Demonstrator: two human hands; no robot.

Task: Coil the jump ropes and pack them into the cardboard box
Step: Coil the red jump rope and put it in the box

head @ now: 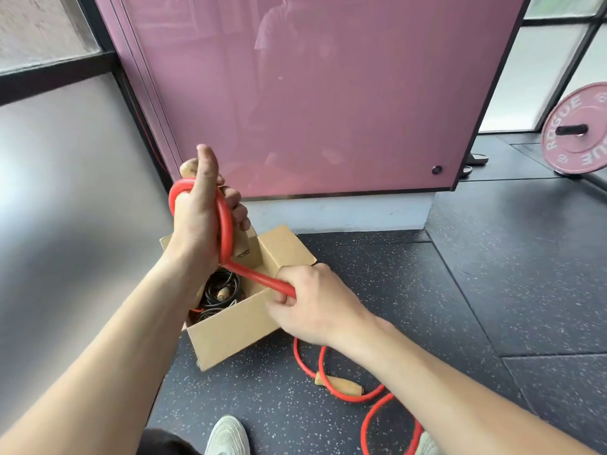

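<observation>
Head view:
Left hand point(200, 211): I am gripping a wooden handle point(188, 168), red jump rope point(226, 224) looping around it.
Right hand point(312, 303): I am pinching the same rope.
Cardboard box point(236, 326): sitting open on the floor point(427, 290), holding black ropes point(218, 290).
Second handle point(340, 384): lying on the floor.

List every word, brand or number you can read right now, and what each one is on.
"ROGUE" on the pink weight plate, upper left of its face.
"ROGUE" again on the plate's lower right, upside down and partly cut off by the frame edge.
A small number near the plate's lower rim: too small to read.
The cardboard box, the red jump rope and the pink panel carry no readable text.
</observation>
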